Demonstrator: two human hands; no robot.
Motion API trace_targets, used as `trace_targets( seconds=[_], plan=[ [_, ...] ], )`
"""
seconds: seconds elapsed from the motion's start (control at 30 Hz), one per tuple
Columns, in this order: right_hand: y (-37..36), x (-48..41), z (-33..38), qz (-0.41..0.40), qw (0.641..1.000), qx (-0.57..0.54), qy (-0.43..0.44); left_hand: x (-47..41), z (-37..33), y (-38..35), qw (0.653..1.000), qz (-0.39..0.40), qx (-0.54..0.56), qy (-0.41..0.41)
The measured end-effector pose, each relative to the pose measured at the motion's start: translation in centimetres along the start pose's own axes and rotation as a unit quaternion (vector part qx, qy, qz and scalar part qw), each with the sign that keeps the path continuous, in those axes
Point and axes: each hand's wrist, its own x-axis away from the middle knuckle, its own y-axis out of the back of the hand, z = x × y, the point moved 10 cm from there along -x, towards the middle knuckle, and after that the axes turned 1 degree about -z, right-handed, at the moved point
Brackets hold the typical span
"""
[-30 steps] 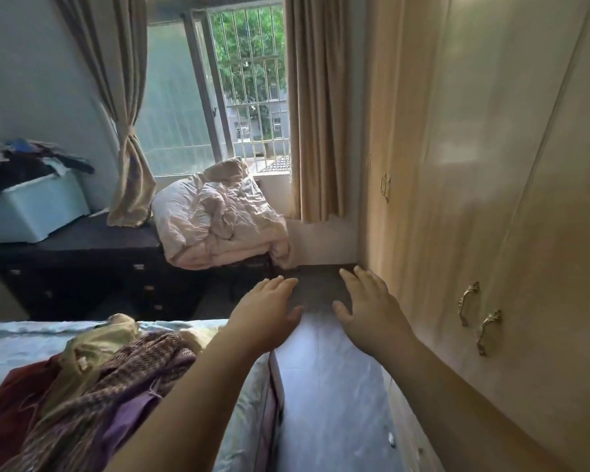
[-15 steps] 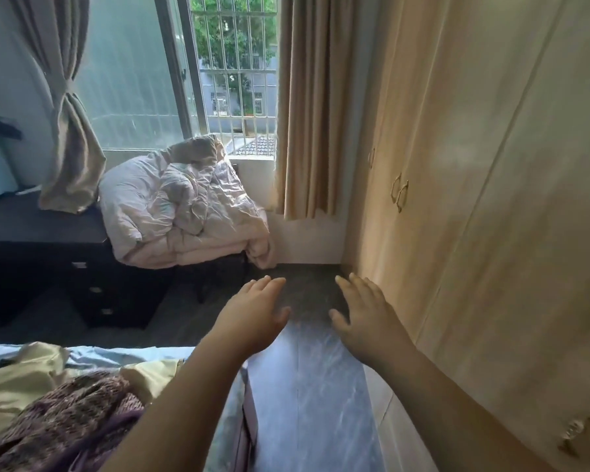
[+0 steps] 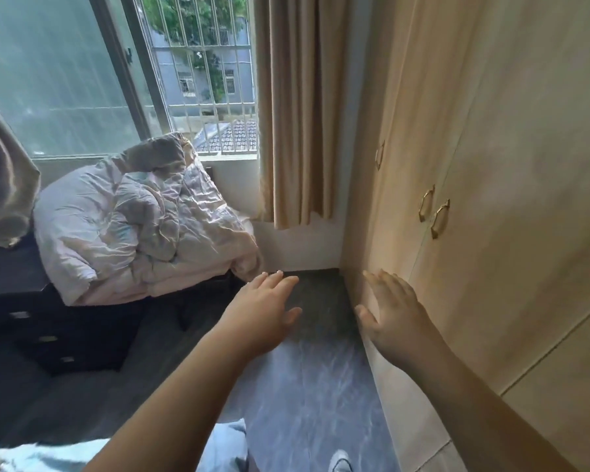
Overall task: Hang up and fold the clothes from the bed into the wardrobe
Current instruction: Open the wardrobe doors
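The floor (image 3: 307, 396) is grey and shiny. The wardrobe (image 3: 511, 206) fills the 3 o'clock side, tall and pale wood, with its doors shut. Gold handles (image 3: 435, 212) sit close together on the doors. A window (image 3: 123, 73) with bars is at 11 o'clock, and a tan curtain (image 3: 297, 107) hangs at 12 o'clock. A crumpled blanket (image 3: 140, 219) lies heaped at 9 o'clock on a dark dresser (image 3: 31, 311). A corner of the bed (image 3: 48, 454) shows at 7 o'clock; no clothes can be seen on it.

The left hand (image 3: 263, 311) reaches out flat, fingers spread, holding nothing. The right hand (image 3: 394, 313) is flat too, fingers apart, empty, just beside the wardrobe; whether it touches the wood, I cannot tell.
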Motion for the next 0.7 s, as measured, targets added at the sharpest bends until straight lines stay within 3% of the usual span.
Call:
trace_targets(
  seconds=[0.5, 0.7],
  plan=[
    [-4.4, -24.4, -14.9, 0.028, 0.997, -0.006, -0.068, -33.4, -3.1, -5.4, 0.995, 0.056, -0.002, -0.085],
    [-3.6, -29.7, -18.1, 0.013, 0.994, 0.014, -0.104, -42.5, -7.4, -8.8, 0.983, 0.094, -0.001, -0.156]
  ],
)
